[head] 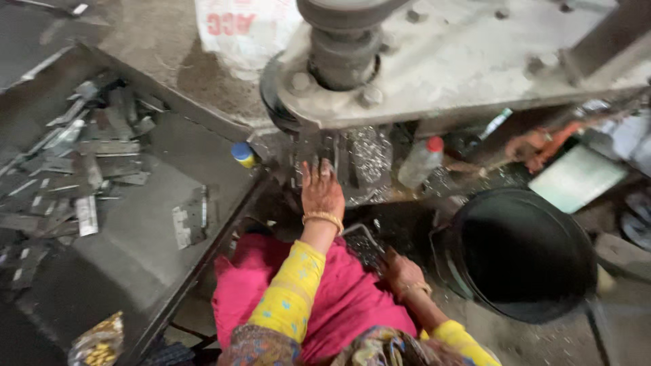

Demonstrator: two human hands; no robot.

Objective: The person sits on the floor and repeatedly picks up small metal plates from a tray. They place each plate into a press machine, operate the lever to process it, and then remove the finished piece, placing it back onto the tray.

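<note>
My left hand [321, 190] reaches forward, fingers spread, onto the bed of a grey metal press [434, 61], touching a small metal piece under the ram; whether it grips the piece I cannot tell. My right hand [403, 271] rests lower near my lap on a small dark tray of metal parts [363, 244], fingers curled on its edge. Both arms wear yellow sleeves and bangles above a pink garment.
A dark metal tray [135, 224] at left holds several flat metal strips [81, 156] and a hinge-like plate [191, 218]. A black bucket [519, 254] stands at right. A plastic bottle [419, 161], a small yellow bottle [243, 154] and a white sack [244, 27] are nearby.
</note>
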